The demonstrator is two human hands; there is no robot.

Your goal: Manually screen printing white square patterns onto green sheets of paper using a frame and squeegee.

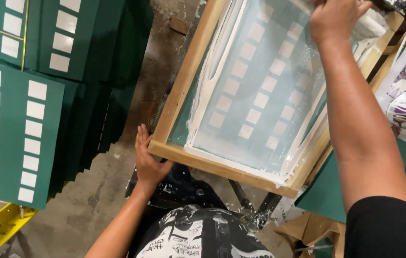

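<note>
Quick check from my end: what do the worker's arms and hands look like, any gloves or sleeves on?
No gloves: the left hand and right hand are both bare, with no rings or watch showing. The left forearm is uncovered as far as the picture shows. The right arm is bare to above the elbow, where a short black sleeve begins.

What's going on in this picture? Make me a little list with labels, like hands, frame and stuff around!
left hand: grips the near corner of the wooden frame
right hand: closed at the far end of the frame; what it holds is unclear
screen mesh: rows of pale rectangles, white ink smeared along its edges
green sheets: stacked at left, printed with white rectangles
floor: grey, stained
</note>
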